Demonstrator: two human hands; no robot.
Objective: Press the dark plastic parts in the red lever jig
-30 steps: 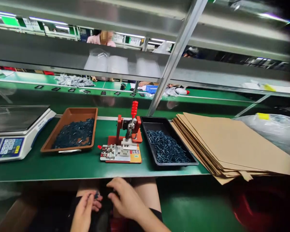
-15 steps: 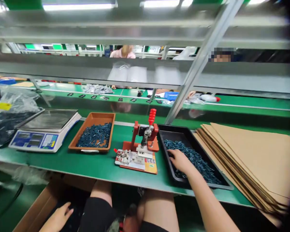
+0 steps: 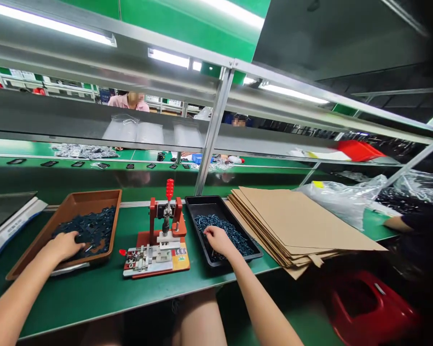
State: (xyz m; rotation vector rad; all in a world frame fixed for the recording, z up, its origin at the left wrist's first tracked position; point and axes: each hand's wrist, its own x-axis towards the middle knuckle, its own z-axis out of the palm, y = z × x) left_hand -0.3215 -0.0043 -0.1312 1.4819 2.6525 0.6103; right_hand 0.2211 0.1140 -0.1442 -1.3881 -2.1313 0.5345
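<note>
My left hand (image 3: 63,246) reaches over the near side of a brown tray (image 3: 32,250) and touches the small flat dark-blue parts (image 3: 97,226) in it. Its thumb and forefinger are apart, with nothing visible between them. Over a black tray (image 3: 198,204) of thin dark-blue pieces (image 3: 234,233), my right hand (image 3: 218,240) has its fingertips pinched together. Whatever is between those fingertips is too small to make out. Between the two trays stands a toggle-clamp fixture (image 3: 162,240) with a red upright handle (image 3: 170,190) and a metal slide on its base.
Brown cardboard sheets (image 3: 274,216) are stacked right of the black tray. A scale (image 3: 14,226) stands at the left edge. Behind rises a metal shelf post (image 3: 214,129). Plastic bags (image 3: 346,194), a co-worker's arm (image 3: 399,223) and a red stool (image 3: 375,307) are at the right.
My left hand has come up from below the table into the brown tray. My right hand stays in the black tray, now pinched. The view has swung to the right.
</note>
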